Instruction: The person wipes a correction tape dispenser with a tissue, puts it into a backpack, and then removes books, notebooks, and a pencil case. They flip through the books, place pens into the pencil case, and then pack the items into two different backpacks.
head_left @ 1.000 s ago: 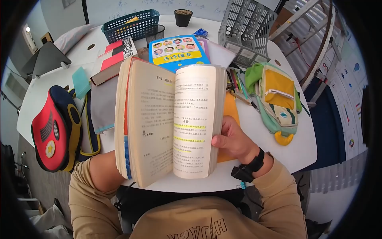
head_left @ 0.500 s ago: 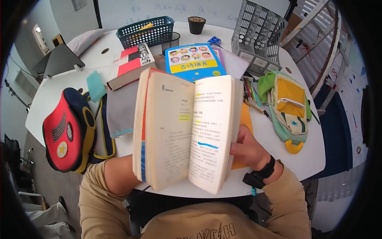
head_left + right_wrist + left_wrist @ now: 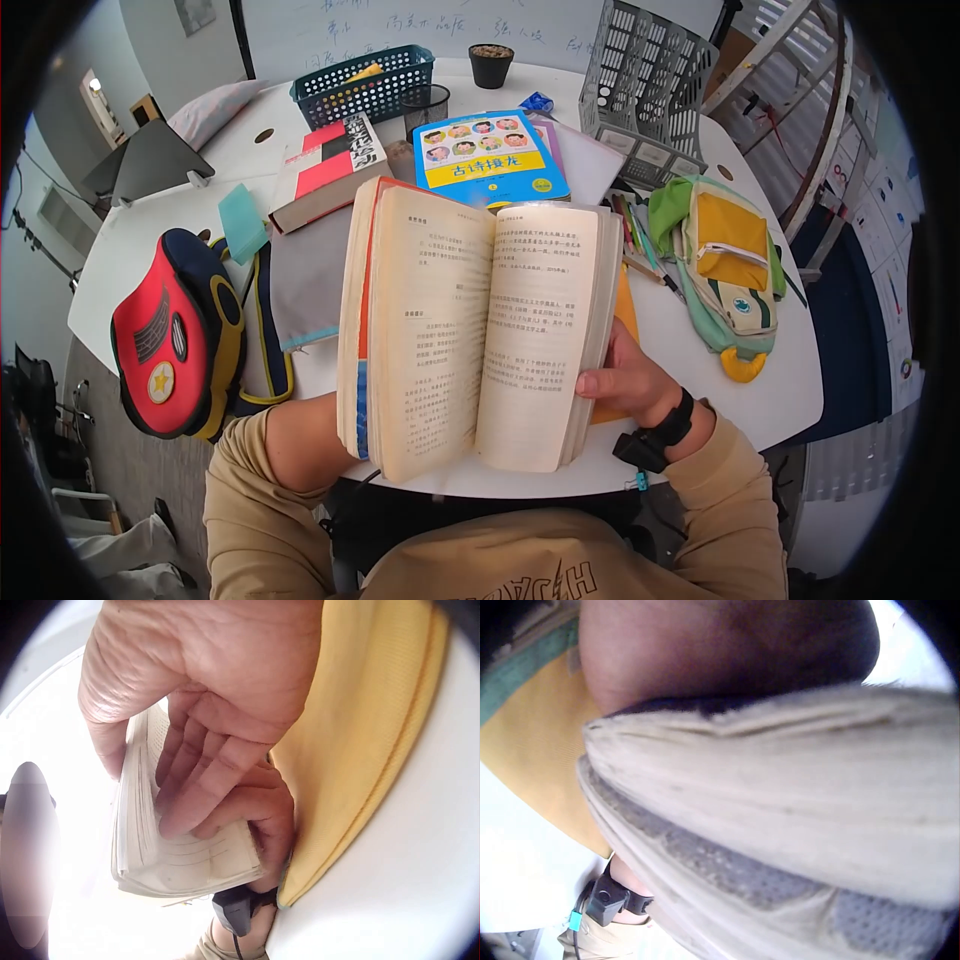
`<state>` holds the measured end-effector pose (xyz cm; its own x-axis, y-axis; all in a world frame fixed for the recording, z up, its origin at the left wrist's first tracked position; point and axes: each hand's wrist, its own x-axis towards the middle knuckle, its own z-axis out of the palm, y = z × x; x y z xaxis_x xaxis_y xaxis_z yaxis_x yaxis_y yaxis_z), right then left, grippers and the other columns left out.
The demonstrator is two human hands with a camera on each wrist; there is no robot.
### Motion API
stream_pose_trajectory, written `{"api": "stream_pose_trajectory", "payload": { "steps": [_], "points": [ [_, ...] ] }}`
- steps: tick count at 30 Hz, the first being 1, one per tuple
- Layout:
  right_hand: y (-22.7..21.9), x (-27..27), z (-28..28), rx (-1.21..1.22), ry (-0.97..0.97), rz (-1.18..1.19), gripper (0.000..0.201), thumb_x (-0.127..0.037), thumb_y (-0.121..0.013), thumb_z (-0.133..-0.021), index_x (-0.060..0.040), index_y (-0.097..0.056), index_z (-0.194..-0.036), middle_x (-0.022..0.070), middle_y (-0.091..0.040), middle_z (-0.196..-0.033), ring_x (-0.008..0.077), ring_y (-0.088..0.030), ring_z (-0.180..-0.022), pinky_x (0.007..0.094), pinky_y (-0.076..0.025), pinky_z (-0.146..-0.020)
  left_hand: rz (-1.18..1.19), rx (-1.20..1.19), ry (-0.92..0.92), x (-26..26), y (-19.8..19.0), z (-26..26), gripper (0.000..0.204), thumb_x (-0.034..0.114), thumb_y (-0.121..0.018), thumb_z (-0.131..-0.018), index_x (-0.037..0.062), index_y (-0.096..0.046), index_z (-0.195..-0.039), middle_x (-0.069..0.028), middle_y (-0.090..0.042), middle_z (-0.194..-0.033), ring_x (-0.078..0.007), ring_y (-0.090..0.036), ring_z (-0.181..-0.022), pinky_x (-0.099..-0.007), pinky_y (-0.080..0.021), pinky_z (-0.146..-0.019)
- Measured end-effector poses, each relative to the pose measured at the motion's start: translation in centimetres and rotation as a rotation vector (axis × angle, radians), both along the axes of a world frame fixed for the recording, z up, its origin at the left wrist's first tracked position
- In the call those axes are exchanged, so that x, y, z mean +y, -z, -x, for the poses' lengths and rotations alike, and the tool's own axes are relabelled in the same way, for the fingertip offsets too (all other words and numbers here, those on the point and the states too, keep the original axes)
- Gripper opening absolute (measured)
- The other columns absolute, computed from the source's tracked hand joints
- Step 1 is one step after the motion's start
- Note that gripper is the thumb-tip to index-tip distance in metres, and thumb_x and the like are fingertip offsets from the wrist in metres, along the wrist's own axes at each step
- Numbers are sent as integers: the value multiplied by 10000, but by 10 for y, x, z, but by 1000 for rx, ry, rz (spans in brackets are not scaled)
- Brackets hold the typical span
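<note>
A thick paperback book [image 3: 540, 340] stands open above the near side of the table, printed pages facing the head camera. My right hand [image 3: 640, 385] grips its right-hand pages, thumb at the front edge. In the right wrist view, the fingers [image 3: 214, 769] of that hand lie behind the pages. My left hand [image 3: 274, 814] holds the book from behind with bent fingers; in the head view the book hides it. The left wrist view shows its palm [image 3: 727, 652] against the cover, above the page edges.
The white table [image 3: 770, 400] holds a red and navy bag [image 3: 165, 340] at left and a green and yellow bag [image 3: 725, 270] at right. Behind the book are a blue book [image 3: 490, 160], a thick red-white book [image 3: 330, 170], a basket [image 3: 360, 95] and a grey rack [image 3: 650, 90].
Pages have turned: highlighted lines and a blue stroke showed earlier, and plain printed pages show now. My right thumb stays at the page edge. The head view has shifted, moving the scene rightward.
</note>
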<state>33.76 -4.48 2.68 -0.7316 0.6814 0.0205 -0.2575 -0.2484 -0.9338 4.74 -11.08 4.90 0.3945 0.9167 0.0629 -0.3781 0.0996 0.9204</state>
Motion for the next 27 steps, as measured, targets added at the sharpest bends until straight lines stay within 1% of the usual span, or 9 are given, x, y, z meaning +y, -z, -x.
{"api": "stream_pose_trajectory", "payload": {
  "steps": [3, 6, 16, 27],
  "points": [
    [-4, -2, 2, -5, 19, -25, 872, -214, -942, -950, 9, -523, -1682, 130, -687, -1585, 237, -639, -1470, 421, -460, -1283, -3, -1, -2, 3, -1, -4, 739, 657, -404, -1233, 49, -535, -1630, -135, -710, -1504, -198, -728, -1308, -378, -591, -1142],
    [1, 0, 1, -4, -3, -16, 914, -233, -949, -948, 2, -491, -1703, 128, -670, -1602, 239, -623, -1489, 425, -452, -1290, -2, 0, -1, 5, 0, -5, 736, 655, -405, -1234, 47, -540, -1625, -134, -713, -1498, -195, -730, -1303, -375, -592, -1138],
    [-3, 1, 3, -24, -6, -82, 934, -233, -943, -944, -10, -468, -1717, 141, -661, -1618, 262, -629, -1497, 449, -483, -1281, -1, 2, 0, 9, 2, -6, 726, 646, -406, -1237, 40, -556, -1608, -134, -722, -1479, -188, -734, -1286, -365, -594, -1127],
    [-2, 3, 4, -37, -5, -95, 988, -263, -938, -933, -10, -431, -1744, 160, -632, -1650, 283, -603, -1531, 460, -460, -1301, -1, 9, 1, 10, 2, -9, 716, 636, -406, -1241, 32, -574, -1589, -134, -733, -1458, -180, -739, -1268, -354, -596, -1114]
  ]
}}
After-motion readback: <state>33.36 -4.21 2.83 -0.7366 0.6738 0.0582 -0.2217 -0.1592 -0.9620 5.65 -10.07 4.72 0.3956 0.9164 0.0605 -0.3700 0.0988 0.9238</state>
